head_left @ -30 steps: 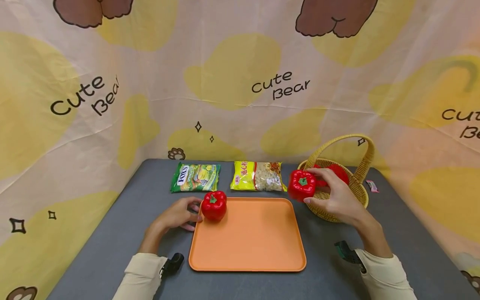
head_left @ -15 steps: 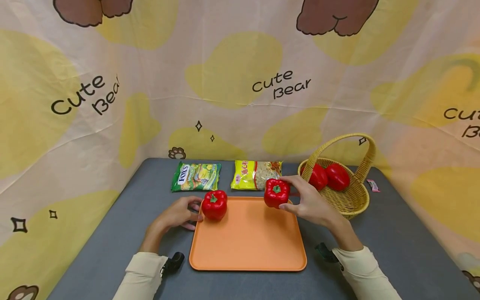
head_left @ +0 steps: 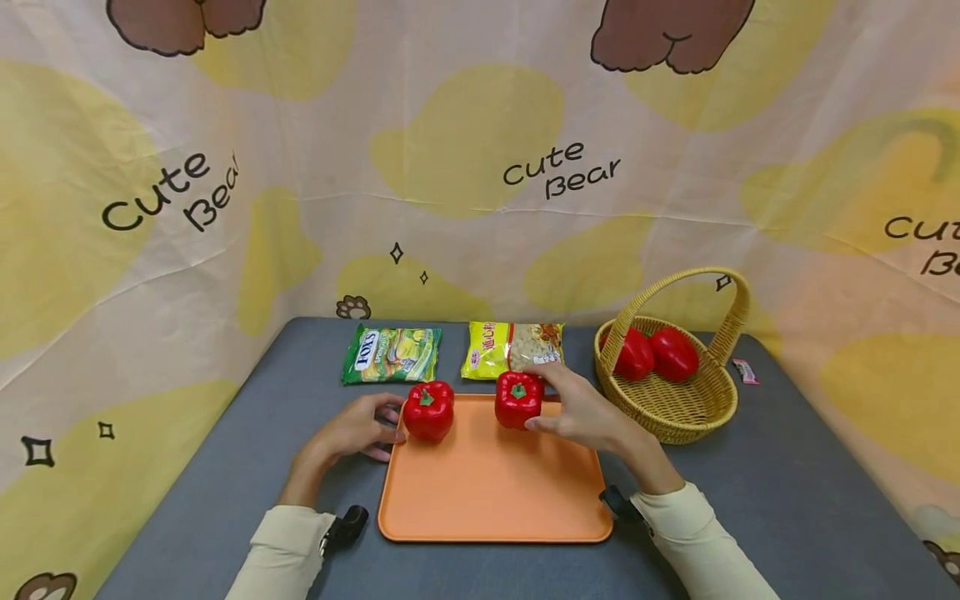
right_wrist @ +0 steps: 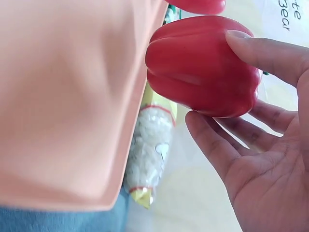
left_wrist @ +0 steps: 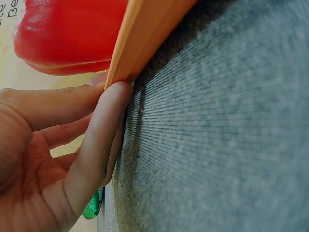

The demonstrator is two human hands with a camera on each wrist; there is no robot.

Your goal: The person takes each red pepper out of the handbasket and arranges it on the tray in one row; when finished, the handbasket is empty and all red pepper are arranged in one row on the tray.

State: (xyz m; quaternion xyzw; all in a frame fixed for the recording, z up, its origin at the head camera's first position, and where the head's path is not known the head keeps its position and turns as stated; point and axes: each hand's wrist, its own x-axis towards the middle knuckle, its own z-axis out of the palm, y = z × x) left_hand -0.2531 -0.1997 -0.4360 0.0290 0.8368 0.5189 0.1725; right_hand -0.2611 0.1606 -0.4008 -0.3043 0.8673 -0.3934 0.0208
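A red pepper (head_left: 518, 399) is gripped by the right hand (head_left: 581, 414), thumb and curled fingers (right_wrist: 212, 145) closed round its sides, over the far edge of the orange tray (head_left: 495, 492). Just beyond those fingers a yellow snack bag (head_left: 512, 351) lies on the counter (head_left: 787, 500). The left hand (head_left: 352, 431) rests on the counter with relaxed fingers (left_wrist: 104, 130) touching the tray's left rim, holding nothing; a second pepper (head_left: 429, 410) stands on the tray just beside them. A basket (head_left: 686, 408) with two more peppers sits to the right.
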